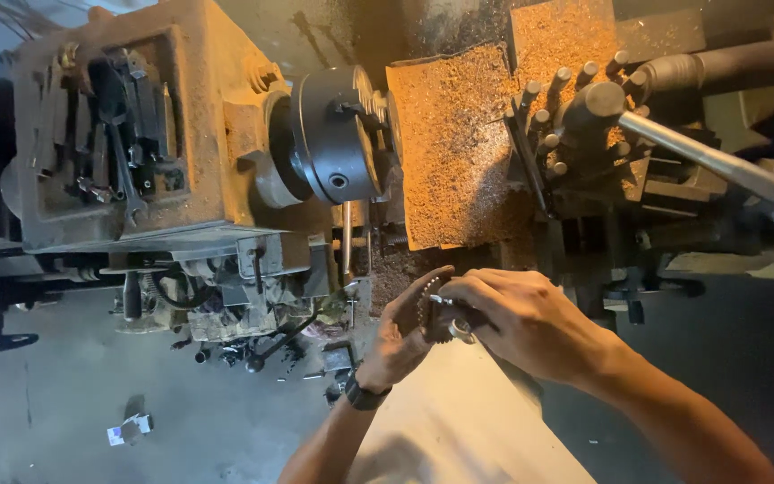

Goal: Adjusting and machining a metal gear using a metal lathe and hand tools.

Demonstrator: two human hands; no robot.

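My right hand (517, 318) and left hand (400, 336) close together on a small dark toothed metal gear (434, 315), near the rusty lathe's round black chuck (338, 134). I'd keep fingertips gripping its rim steadily.

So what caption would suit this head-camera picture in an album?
Both hands, left hand and right hand, hold a small toothed gear before a chip-covered lathe.
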